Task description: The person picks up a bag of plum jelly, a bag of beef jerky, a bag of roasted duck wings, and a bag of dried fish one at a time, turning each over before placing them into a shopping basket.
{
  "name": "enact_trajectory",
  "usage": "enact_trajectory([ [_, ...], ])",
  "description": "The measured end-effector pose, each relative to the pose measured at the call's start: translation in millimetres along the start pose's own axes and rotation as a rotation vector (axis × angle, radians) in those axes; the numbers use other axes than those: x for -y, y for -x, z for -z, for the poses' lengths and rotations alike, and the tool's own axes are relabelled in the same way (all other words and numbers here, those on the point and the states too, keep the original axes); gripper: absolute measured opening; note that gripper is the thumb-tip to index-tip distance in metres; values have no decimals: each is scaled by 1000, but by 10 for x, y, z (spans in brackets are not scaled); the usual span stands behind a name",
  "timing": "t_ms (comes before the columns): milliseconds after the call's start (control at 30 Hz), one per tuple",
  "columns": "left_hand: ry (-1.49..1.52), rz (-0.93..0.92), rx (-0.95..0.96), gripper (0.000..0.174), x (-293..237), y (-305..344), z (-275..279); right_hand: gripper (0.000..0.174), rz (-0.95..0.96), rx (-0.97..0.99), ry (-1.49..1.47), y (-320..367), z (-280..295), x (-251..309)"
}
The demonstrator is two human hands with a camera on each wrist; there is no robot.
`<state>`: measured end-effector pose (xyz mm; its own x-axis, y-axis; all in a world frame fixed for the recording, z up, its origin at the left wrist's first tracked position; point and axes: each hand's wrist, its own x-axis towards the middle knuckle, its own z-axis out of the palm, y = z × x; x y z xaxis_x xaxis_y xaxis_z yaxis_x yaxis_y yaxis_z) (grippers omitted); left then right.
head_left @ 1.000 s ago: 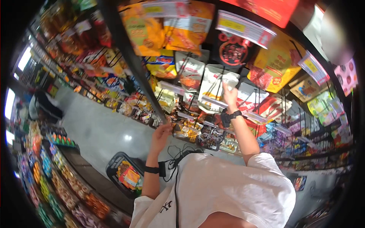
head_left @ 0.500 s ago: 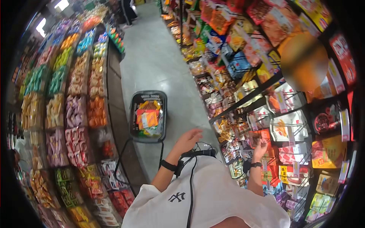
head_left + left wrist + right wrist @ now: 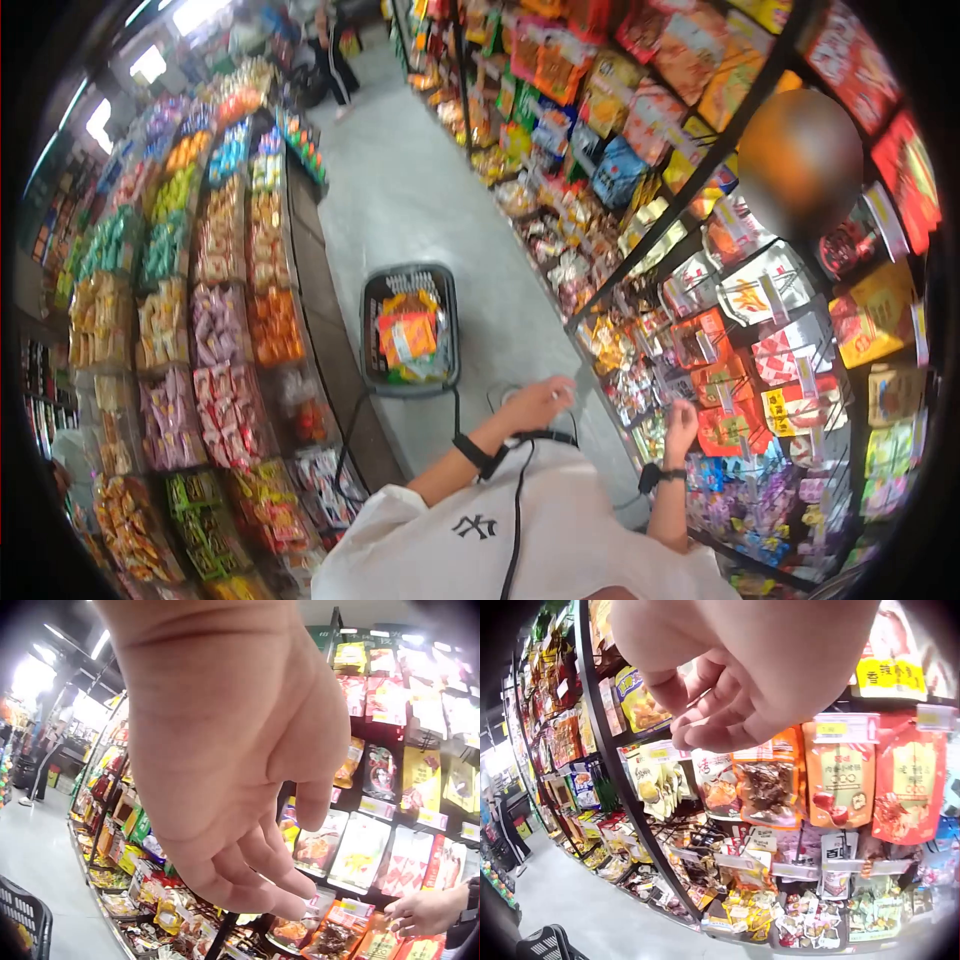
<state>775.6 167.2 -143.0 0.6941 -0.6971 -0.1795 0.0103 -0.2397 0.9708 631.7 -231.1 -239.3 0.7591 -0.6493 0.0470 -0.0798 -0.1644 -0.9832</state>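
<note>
My left hand (image 3: 535,403) hangs over the aisle in front of the white shirt, holding nothing; in the left wrist view its fingers (image 3: 259,874) are loosely bent. My right hand (image 3: 682,430) is beside the snack rack, with fingers (image 3: 720,712) loosely curled and nothing in them. Nearest to it are hanging pouches: an orange-edged pack of dark pieces (image 3: 771,784), an orange pouch (image 3: 840,784) and a red pouch (image 3: 909,787). On the floor ahead stands a black shopping basket (image 3: 452,330) with several colourful packs (image 3: 408,335) inside.
A dark shelf post (image 3: 690,200) slants up the rack on the right. Tiered bins of wrapped snacks (image 3: 225,320) line the left side. Between them runs a grey floor aisle (image 3: 385,170), and a person in dark trousers (image 3: 335,60) stands at its far end.
The head view has turned from the rack towards the aisle and basket. My right hand has come down from a white pouch, and my left hand has left the shelf post.
</note>
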Motion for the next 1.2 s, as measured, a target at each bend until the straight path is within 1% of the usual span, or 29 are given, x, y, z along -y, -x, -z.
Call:
enact_trajectory([
  [33,-31,1,57,38,-138,55,-50,11,-17,-32,8,221,52,32],
  [67,-16,-16,89,37,-140,82,-166,13,-40,-64,19,485,136,100],
  [133,-8,-72,185,36,-197,215,-388,15,-99,-174,-15,1059,320,66],
  [233,-89,-49,392,35,-185,409,-863,16,-175,-275,-28,2199,801,-53],
  [267,-119,-76,442,34,-188,484,-1020,16,-169,-344,-59,2575,938,-92],
  [333,-169,-119,606,34,-201,723,-1440,17,-186,-538,-104,3617,1253,-161],
  [367,-146,-88,686,34,-258,843,-1644,15,-231,-691,-85,4101,1378,-175],
  [400,-191,-82,779,34,-338,958,-1876,12,-280,-821,-66,4594,1500,-145],
  [433,-238,-82,877,33,-419,1069,-2094,10,-338,-924,-68,5264,1562,-55],
  [467,-286,-87,975,33,-504,1178,-2323,10,-362,-1042,-88,5643,1601,-85],
  [500,-298,-114,1076,33,-594,1265,-2550,9,-376,-1153,-112,5751,1684,-35],
  [567,-313,-155,1258,32,-743,1475,-2975,9,-378,-1343,-151,6210,1679,105],
  [600,-356,-156,1333,32,-849,1542,-3186,8,-360,-1390,-178,6353,1694,129],
  [667,-438,-163,1461,32,-1013,1670,-3611,8,-344,-1463,-248,6625,1663,102],
  [700,-425,-216,1499,33,-915,1690,-3826,8,-345,-1487,-296,6703,1672,35],
  [800,-436,-218,1656,36,-921,1765,-4446,12,-402,-1450,-294,6909,1723,47],
  [833,-335,-246,1672,34,-898,1808,-4641,12,-427,-1435,-305,6964,1774,110],
  [867,-377,-215,1709,32,-872,1830,-4851,12,-451,-1416,-320,7010,1856,171],
  [933,-463,-153,1773,31,-937,1896,-5349,13,-459,-1450,-298,7231,2171,161],
  [967,-472,-175,1814,31,-1011,2001,-5800,14,-477,-1483,-281,7450,2420,208],
  [1000,-475,-194,1820,30,-1049,2062,-6030,14,-492,-1528,-287,7580,2508,255],
  [1067,-475,-263,1802,30,-1157,2162,-6571,15,-488,-1598,-288,7781,2893,275],
  [1100,-434,-290,1804,31,-1227,2234,-6772,15,-489,-1622,-290,7877,3027,262],
  [1200,-557,-378,1823,34,-1429,2440,-7223,15,-502,-1679,-347,8173,3284,208],
])
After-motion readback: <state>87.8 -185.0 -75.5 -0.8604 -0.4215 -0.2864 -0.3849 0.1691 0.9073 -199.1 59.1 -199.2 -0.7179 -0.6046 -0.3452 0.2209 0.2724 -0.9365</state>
